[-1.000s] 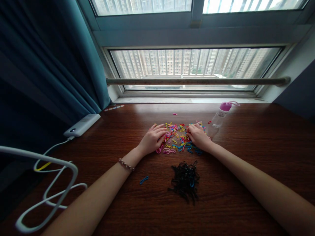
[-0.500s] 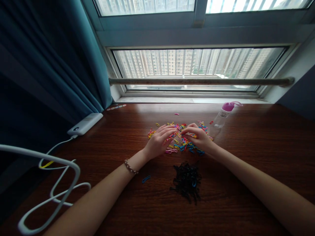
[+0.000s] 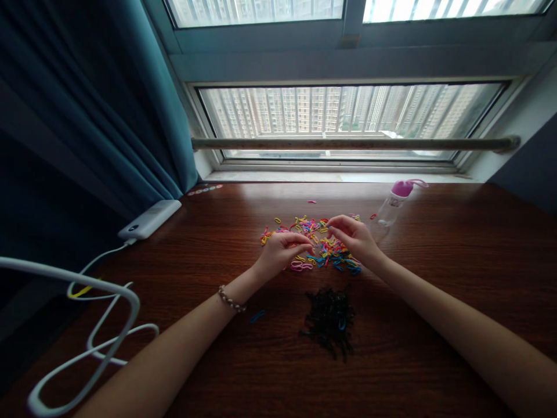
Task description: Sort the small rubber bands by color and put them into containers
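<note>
The fingers of the left hand point(image 3: 281, 253), stretched flat half a second ago, have been drawn in toward the thumb, while the fingertips of the right hand point(image 3: 354, 238) have been shifted slightly away from them and toward the window point(image 3: 348, 110). At far left, a blue curtain point(image 3: 165, 128) is hung beside the glass, and a white device point(image 3: 150, 220) is seen at its foot, joined to a thin white cord point(image 3: 99, 255); a thicker white cable point(image 3: 65, 271) is looped in front. A beaded bracelet point(image 3: 232, 299) is worn on the left wrist, with a single blue loop point(image 3: 257, 316) left lying near it on the wooden table point(image 3: 435, 325). The left hand is held low over the left part of a scatter of small coloured loops point(image 3: 334, 249), its thumb and fingers nearly together; whether anything is gripped cannot be told. The loops, in pink, yellow, red and blue, are spread between and beneath both hands, with one pink loop point(image 3: 312, 201) set apart on the window side. A heap of black loops point(image 3: 328, 319) is gathered on the near side, a blue one point(image 3: 342, 323) caught among them. The right hand is poised at the scatter's right side, thumb and forefinger brought close at the tips; any hold is too small to make out. Beyond it are placed a red loop point(image 3: 373, 216) and a clear bottle point(image 3: 387, 210) capped in pink.
</note>
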Demonstrator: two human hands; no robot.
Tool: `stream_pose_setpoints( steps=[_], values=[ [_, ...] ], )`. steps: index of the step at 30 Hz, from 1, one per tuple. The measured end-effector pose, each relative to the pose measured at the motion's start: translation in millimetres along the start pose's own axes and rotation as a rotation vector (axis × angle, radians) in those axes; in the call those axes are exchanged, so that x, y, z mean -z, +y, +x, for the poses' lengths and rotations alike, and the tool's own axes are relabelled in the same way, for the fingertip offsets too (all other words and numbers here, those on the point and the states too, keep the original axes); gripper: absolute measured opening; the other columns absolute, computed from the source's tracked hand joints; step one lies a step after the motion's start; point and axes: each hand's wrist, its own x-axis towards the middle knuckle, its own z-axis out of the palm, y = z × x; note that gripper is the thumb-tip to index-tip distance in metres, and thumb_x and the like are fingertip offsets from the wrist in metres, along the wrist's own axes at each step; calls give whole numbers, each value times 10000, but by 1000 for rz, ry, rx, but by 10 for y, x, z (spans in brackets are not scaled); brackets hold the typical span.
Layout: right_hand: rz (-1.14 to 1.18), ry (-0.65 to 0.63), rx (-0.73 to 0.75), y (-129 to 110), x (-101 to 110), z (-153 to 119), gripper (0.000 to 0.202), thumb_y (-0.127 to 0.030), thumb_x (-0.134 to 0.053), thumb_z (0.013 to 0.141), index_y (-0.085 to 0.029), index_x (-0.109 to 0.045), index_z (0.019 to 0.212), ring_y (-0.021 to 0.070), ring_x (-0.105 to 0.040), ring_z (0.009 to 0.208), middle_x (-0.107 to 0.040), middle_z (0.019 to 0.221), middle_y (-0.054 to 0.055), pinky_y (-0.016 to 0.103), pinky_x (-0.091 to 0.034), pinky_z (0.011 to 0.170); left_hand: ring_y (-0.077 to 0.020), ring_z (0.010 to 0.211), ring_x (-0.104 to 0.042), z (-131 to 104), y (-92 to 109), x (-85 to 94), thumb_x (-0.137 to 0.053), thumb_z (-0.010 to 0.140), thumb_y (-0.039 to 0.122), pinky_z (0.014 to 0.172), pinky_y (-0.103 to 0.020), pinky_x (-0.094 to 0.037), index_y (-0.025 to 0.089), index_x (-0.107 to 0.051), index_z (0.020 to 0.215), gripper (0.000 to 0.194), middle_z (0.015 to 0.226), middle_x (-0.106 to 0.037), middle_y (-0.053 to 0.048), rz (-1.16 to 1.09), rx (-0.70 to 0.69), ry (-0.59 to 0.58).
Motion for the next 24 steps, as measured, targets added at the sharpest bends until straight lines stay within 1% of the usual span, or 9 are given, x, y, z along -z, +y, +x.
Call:
stream_pose_setpoints(
  steps=[3,8,11,15,17,19,22,23,24],
  values=[
    [-10,120,-57,41,56,32,194,-349,-556,784,-166,-582,842,133,-571,645,-602,664,9,275,-449,650,-144,648,-630,7,11,12,-611,752,317,614,-227,-499,114,-681,760,215,705,-692,-61,-80,31,-33],
    [-109,152,-62,55,123,58,236,-377,-517,803,-157,-602,814,141,-571,621,-617,635,19,280,-450,628,-148,640,-625,2,-6,14,-598,761,341,596,-234,-500,109,-684,749,248,702,-691,-69,-110,47,-78],
    [-276,65,20,49,137,52,257,-362,-454,848,-173,-625,823,155,-581,678,-648,688,34,310,-455,686,-153,648,-624,-14,6,11,-575,776,360,607,-246,-505,112,-675,756,268,705,-686,-68,-132,58,-136],
    [-604,-131,260,32,199,53,206,-290,-491,840,-223,-640,964,207,-524,980,-640,1027,66,388,-392,869,-152,666,-623,-57,55,7,-518,817,362,638,-253,-502,124,-662,737,290,716,-677,-65,-84,37,-198],
    [-666,-154,314,-20,263,72,216,-266,-496,837,-218,-631,999,211,-506,1017,-622,1066,74,391,-384,885,-143,661,-612,-78,75,-13,-498,830,359,634,-249,-492,130,-662,729,299,713,-671,-63,20,-5,-200],
    [-677,-107,309,-153,329,84,204,-260,-488,840,-198,-641,961,207,-532,974,-642,1002,76,380,-404,857,-141,675,-599,-89,86,-56,-496,832,356,644,-251,-483,139,-663,712,299,704,-662,-61,142,-77,-205],
    [-666,-3,249,-539,343,-33,195,-254,-472,844,-181,-649,882,196,-577,850,-661,872,68,362,-441,774,-149,725,-585,-96,103,-135,-511,826,340,708,-278,-472,154,-666,712,268,710,-657,-60,274,-225,-248],
    [-653,-7,237,-698,307,-138,190,-245,-471,842,-179,-646,875,190,-583,816,-660,848,67,351,-450,747,-151,743,-583,-101,116,-150,-515,825,328,736,-292,-467,161,-668,723,249,730,-660,-60,303,-272,-284],
    [-622,-60,243,-855,245,-286,188,-228,-465,842,-178,-643,873,181,-586,797,-661,836,66,336,-457,732,-154,763,-582,-111,134,-154,-516,825,314,763,-304,-460,168,-669,741,228,758,-664,-61,328,-309,-322]
  ],
)
